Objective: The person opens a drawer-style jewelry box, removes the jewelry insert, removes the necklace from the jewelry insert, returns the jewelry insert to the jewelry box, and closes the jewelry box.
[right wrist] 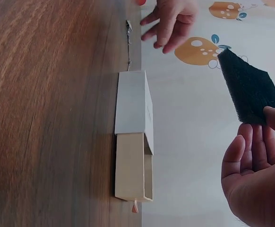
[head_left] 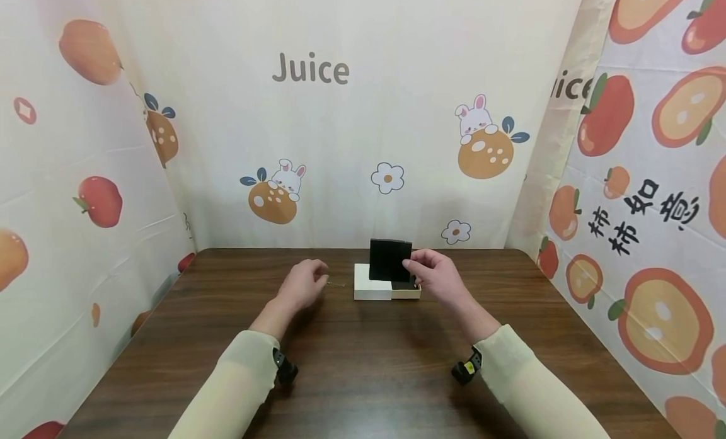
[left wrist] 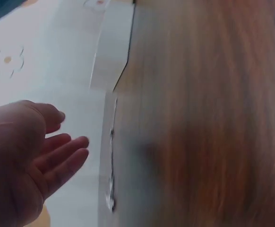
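Note:
My right hand [head_left: 441, 276] pinches a thin square black foam pad [head_left: 389, 260] between thumb and fingers, holding it up above a small white drawer box [head_left: 372, 289]. The box's cream inner drawer [right wrist: 130, 165] is pulled partly out on the right and has a pinkish ribbon tab [right wrist: 135, 206] at its end. Left of the box, a thin silvery chain [left wrist: 112, 156] lies stretched out on the table. My left hand [head_left: 304, 283] hovers beside the chain, its fingers loosely bent with nothing in them. How far the drawer's inside is filled is hidden.
The box stands toward the back of a dark brown wooden table [head_left: 363, 370]. Fruit-printed curtains [head_left: 391, 124] rise behind the table and along both sides. A black wrist camera [head_left: 466, 368] sits at each sleeve cuff.

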{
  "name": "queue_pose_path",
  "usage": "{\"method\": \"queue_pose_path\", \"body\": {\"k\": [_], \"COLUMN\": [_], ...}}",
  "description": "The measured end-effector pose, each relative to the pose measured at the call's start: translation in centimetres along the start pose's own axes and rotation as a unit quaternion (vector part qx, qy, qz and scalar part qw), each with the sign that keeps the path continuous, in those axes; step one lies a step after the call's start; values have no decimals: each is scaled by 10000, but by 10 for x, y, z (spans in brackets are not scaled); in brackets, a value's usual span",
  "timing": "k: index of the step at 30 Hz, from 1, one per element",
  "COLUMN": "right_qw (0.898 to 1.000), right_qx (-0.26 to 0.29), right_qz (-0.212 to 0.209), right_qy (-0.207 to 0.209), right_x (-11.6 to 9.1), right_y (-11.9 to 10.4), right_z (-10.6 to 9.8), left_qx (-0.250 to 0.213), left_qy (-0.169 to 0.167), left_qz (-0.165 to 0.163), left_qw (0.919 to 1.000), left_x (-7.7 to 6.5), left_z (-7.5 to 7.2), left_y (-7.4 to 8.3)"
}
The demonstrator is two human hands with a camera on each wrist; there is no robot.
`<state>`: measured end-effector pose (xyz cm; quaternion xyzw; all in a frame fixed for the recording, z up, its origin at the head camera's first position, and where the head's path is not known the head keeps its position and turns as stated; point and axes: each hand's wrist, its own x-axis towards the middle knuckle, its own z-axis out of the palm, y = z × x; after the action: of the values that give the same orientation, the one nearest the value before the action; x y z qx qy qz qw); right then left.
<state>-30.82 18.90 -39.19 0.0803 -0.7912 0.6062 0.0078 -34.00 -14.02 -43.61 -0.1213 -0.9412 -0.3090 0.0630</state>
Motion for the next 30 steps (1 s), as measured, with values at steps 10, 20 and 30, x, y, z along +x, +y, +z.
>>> {"method": "queue_pose_path", "body": {"k": [10,20,30], "right_qw": [9998,9999,9999], "right_qx": [-169,-105,-61], "right_qz": [-41,72,139], "right_qy": [20,-25,12], "right_x": [3,5,9], "right_y": [4,10,11], "right_z": [-4,-4,-6], "left_qx": [224,619,686], "left_qy": [-169,-495,-595], "left_qz": [880,968,1015], "left_qw": [9957,9921,9907], "left_x": [1,-2,2], "left_z": [36,61,61], "left_y": [35,42,41]}}
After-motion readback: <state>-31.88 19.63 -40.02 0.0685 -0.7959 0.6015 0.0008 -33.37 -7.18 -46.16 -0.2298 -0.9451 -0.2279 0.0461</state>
